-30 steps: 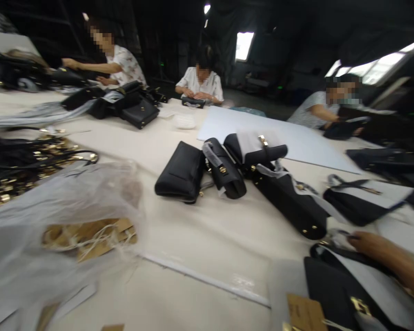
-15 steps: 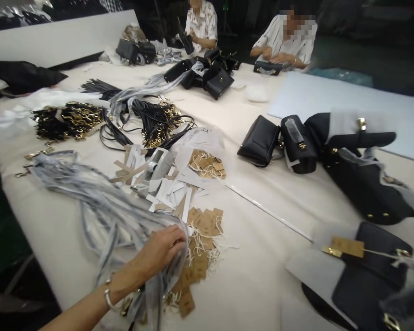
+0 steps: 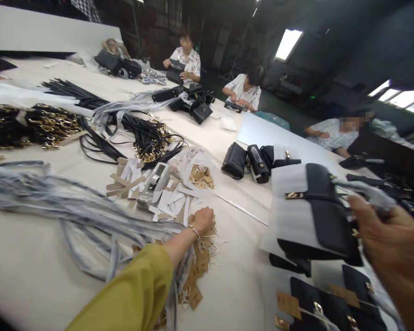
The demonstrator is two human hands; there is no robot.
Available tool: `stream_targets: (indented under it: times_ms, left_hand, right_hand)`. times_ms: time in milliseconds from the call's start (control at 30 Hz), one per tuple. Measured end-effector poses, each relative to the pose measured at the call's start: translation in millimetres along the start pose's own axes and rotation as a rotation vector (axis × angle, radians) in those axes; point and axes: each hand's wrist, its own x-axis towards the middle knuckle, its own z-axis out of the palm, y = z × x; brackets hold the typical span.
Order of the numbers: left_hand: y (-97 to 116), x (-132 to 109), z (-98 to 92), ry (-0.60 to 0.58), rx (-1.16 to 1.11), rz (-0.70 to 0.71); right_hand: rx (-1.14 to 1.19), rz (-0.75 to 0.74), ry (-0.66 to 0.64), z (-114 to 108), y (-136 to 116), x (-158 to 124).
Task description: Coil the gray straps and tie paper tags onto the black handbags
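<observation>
My left hand [image 3: 203, 220] is curled over a pile of brown paper tags [image 3: 195, 294] with white strings. Its fingertips are hidden, so what they grip cannot be told. Plastic-wrapped straps [image 3: 100, 218] run beside and under that forearm. On the right, my right hand [image 3: 386, 234] grips a black handbag [image 3: 324, 197] by its wrapped handle, holding it above other bags. White protective sheeting and a gold clasp show on its front. Below it lie black handbags [image 3: 310, 294] with a brown tag [image 3: 289, 304] on top.
Black straps with gold clips [image 3: 51, 124] lie in bundles at the left. A tape dispenser [image 3: 155, 184] stands among paper strips. A bag of tags [image 3: 202, 174] is behind my left hand. Finished-looking black bags [image 3: 234, 161] stand farther back. Several people [image 3: 243, 94] work along the far side.
My view has swung rightward and up. My left hand has moved from the wrapped straps onto the upper part of the tag pile. My right hand has come into view with a handbag raised.
</observation>
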Motion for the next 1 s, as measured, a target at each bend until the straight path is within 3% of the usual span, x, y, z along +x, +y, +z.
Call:
stream_targets:
  times_ms: [100, 200, 300, 400, 533, 633, 700, 733, 767, 833, 933, 1000]
  left_hand:
    - [-2.6, 9.2, 4.1, -0.062, -0.059, -0.006]
    - [-8.8, 14.3, -2.9, -0.127, -0.175, -0.008]
    - [-19.2, 10.4, -24.2, -0.186, -0.348, 0.038]
    - [-27.5, -11.1, -56.8, -0.210, -0.552, 0.136]
    - [-21.9, -58.2, -102.6, -0.256, -0.777, 0.280]
    - [-6.5, -90.5, -125.5, -0.318, -0.865, 0.336]
    - [5.7, -108.1, -133.3, -0.364, -0.929, 0.357]
    - [11.7, -116.0, -135.4, -0.389, -0.956, 0.360]
    - [17.4, -123.6, -136.7, -0.413, -0.971, 0.358]
    - [27.7, -137.7, -138.0, -0.447, -0.939, 0.344]
    - [38.2, -154.5, -139.6, -0.431, -0.829, 0.322]
    - [40.6, -161.9, -139.7, -0.358, -0.789, 0.320]
  right_hand:
    - [0.054, 0.046, -0.058, 24.2, -22.4, -66.7]
    - [0.023, 0.027, -0.147, 54.6, -20.2, -135.1]
    - [0.046, -0.064, -0.249, 85.2, -0.8, -193.0]
    - [0.110, -0.149, -0.427, 107.8, 19.8, -229.3]
    - [0.032, -0.080, -0.563, 102.8, 25.6, -233.1]
    - [0.093, -0.143, -0.402, 72.8, 2.8, -218.1]
    - [0.216, -0.181, -0.282, 50.8, -25.7, -211.3]
    - [0.296, -0.170, -0.286, 41.7, -42.3, -210.2]
    - [0.393, -0.138, -0.350, 34.7, -59.0, -210.5]
    - [0.649, -0.014, -0.600, 27.3, -88.3, -214.5]
    - [0.997, 0.182, -0.974, 27.7, -110.5, -224.2]
    - [1.078, 0.280, -1.046, 29.9, -110.5, -230.8]
